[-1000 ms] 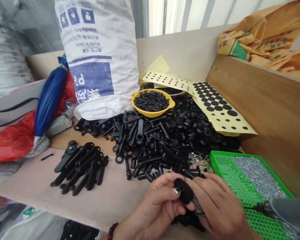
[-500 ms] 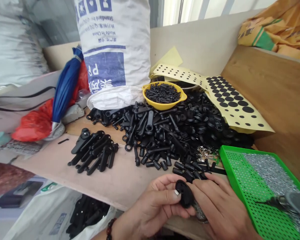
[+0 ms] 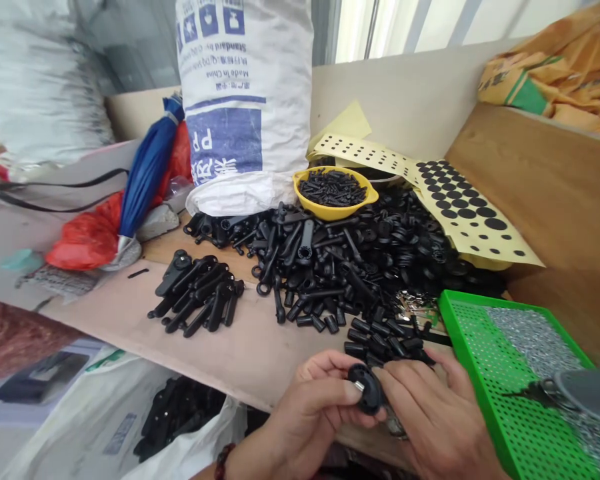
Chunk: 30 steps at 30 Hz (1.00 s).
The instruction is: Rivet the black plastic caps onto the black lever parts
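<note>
Between the thumb and fingers of my left hand (image 3: 310,400) is a black round plastic part (image 3: 371,392), tilted, with slots in its face. A small silver metal piece (image 3: 359,385) shows at my left thumb tip, against that face. My right hand (image 3: 430,407) is closed close against the right side of the round part, its fingers curled over. Something greyish (image 3: 395,424) peeks out below the right fingers, too hidden to name. Several short black tubes (image 3: 380,339) lie just beyond both hands.
Behind lies a big heap of black plastic parts (image 3: 325,267), with a yellow bowl of screws (image 3: 333,212) on it. Black handles (image 3: 200,293) are grouped at left. A green tray (image 3: 480,373) with metal pins and a powered screwdriver (image 3: 580,392) are on the right. An open bag (image 3: 105,427) hangs below the table edge.
The view has shifted slightly, so the table things sit further right. In my left hand the round part has turned a little, and its slotted face shows more.
</note>
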{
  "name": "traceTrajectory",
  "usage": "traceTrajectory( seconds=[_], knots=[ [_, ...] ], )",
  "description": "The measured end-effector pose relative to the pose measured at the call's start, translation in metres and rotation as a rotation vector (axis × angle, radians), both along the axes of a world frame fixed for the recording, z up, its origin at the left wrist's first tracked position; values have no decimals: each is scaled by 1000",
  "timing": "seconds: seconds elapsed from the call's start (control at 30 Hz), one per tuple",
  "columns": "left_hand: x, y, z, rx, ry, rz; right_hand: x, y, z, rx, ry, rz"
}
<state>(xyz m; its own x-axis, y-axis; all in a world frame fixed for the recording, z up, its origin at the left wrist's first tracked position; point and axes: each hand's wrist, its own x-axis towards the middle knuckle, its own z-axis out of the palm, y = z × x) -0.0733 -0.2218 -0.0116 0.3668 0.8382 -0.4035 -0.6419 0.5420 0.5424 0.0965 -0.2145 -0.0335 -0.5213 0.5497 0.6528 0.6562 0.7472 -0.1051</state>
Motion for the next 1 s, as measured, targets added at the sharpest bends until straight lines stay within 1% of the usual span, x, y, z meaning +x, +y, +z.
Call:
traceTrajectory(
  seconds=[0.13, 0.23, 0.3, 0.33, 0.5, 0.67, 0.73, 0.87, 1.0],
  knots=[
    [-12, -6, 4, -53, 148, -35, -8, -8, -5, -104, 39, 72],
    [-18, -14, 4, -116, 247, -26, -12, -14, -11, -57, 10, 94],
    [-20, -19, 0, -144, 299, -12, -13, -18, -17, -40, -13, 91],
    [-20, -21, -3, -148, 324, -10, -13, -20, -19, -59, -22, 91],
    [-16, -29, -23, -141, 430, -70, -7, -33, -30, -273, -12, 136],
    [-10, -29, -32, -134, 524, -130, 3, -38, -30, -595, 192, 196],
    [-7, -26, -34, -129, 540, -146, 2, -37, -30, -672, 208, 179],
    [-3, -19, -35, -118, 570, -164, -3, -35, -31, -701, 88, 77],
    [-2, -15, -32, -151, 613, -191, -5, -35, -35, -735, 12, 38]
  ],
)
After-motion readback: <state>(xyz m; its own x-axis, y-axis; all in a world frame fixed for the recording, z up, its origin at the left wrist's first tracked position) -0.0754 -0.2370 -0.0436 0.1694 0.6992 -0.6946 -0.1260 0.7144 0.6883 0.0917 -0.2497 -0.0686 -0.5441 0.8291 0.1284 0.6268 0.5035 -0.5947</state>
